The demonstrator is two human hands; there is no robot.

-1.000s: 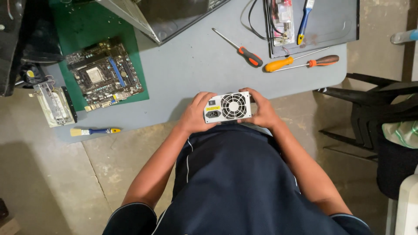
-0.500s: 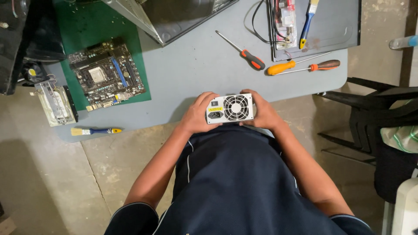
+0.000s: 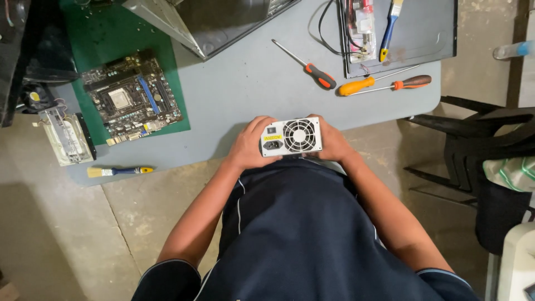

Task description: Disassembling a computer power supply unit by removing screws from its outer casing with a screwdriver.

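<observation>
A silver computer power supply [image 3: 292,136] with a round fan grille and a socket faces up at me, held just off the near edge of the grey table [image 3: 245,83]. My left hand [image 3: 248,146] grips its left side. My right hand [image 3: 333,142] grips its right side. Both hands are close to my body, above my dark shirt.
A motherboard [image 3: 131,98] lies on a green mat [image 3: 106,39] at the left. Screwdrivers [image 3: 312,69] [image 3: 384,85] lie on the table, beside a metal case panel [image 3: 412,33]. An open case [image 3: 217,22] is at the top, a small brush [image 3: 120,171] at the table's near left, a black chair [image 3: 485,145] on the right.
The power supply and both hands stay in the same grip. Only the view has shifted slightly.
</observation>
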